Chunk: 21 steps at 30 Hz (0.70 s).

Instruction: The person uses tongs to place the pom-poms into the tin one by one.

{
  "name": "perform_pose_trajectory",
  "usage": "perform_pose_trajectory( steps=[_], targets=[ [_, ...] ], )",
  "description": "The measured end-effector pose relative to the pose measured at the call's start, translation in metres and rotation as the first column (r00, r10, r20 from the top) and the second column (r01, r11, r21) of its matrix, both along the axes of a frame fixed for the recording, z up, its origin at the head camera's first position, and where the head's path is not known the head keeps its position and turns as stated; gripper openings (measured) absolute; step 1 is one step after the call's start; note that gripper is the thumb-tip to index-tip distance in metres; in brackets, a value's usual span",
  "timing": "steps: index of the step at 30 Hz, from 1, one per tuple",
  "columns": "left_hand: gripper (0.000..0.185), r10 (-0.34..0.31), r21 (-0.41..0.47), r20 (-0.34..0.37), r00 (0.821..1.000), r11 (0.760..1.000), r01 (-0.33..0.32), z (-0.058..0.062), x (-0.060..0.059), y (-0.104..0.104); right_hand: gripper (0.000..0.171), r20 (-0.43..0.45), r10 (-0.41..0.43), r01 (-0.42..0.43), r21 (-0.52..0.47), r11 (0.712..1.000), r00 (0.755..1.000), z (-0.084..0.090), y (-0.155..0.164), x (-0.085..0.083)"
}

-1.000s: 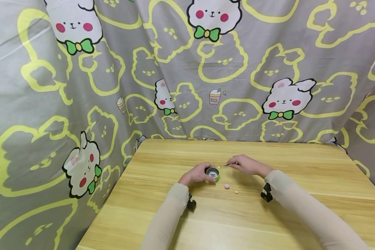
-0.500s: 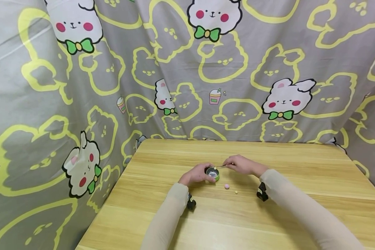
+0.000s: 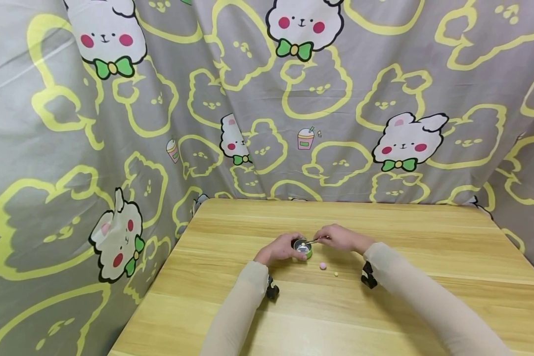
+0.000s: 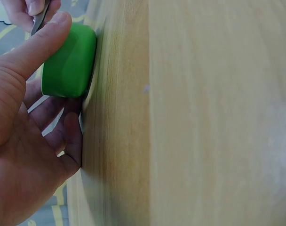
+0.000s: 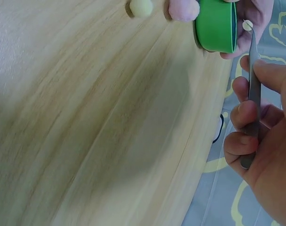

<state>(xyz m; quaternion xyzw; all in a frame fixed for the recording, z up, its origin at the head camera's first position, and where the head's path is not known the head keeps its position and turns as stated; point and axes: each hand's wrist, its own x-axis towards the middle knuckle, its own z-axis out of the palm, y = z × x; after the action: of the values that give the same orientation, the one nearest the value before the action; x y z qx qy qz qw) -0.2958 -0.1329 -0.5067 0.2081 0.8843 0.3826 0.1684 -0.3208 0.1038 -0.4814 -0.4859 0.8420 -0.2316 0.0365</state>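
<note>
green cup point(image 3: 303, 248): sitting on the wooden table point(image 3: 427, 257), near the middle; the inside is looking shiny like metal, the outside is green point(image 4: 70, 63)
left hand point(image 3: 279, 248): curling round the green cup and holding it in place; the thumb is lying along the cup's side and the other fingers are wrapping round its far side
right hand point(image 3: 340, 238): gripping thin metal tweezers point(image 5: 253, 84) between its bent fingers and thumb
tweezers tip: pinching a tiny pale ball point(image 5: 248, 25); the ball is hanging right at the rim of the green cup
what is changing: a second ago the tweezers tip was standing a bit away from the cup, on its right; half a second ago it was nearer; now it is reaching the rim, and the right hand is sitting closer to the left hand
what that means: the little ball is looking almost ready to go into the cup; it is not in yet, i think
inside the cup: i cannot tell if anything is lying in there; only a shiny bottom is showing in the head view
still on the table: a pink ball point(image 3: 323, 265) and a smaller yellow ball point(image 3: 336, 273); both are lying just beside the cup, on its right, not touching it
</note>
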Motion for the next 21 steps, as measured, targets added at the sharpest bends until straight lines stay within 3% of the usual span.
perform_pose_trajectory(
  steps=[21],
  targets=[
    [0.05,-0.008,0.004,-0.011,1.0,1.0,0.008,0.002,0.0019,-0.0008,0.019,0.016,-0.034,0.034,0.032,0.999,0.999,-0.0024,-0.0032,-0.0018]
  ],
)
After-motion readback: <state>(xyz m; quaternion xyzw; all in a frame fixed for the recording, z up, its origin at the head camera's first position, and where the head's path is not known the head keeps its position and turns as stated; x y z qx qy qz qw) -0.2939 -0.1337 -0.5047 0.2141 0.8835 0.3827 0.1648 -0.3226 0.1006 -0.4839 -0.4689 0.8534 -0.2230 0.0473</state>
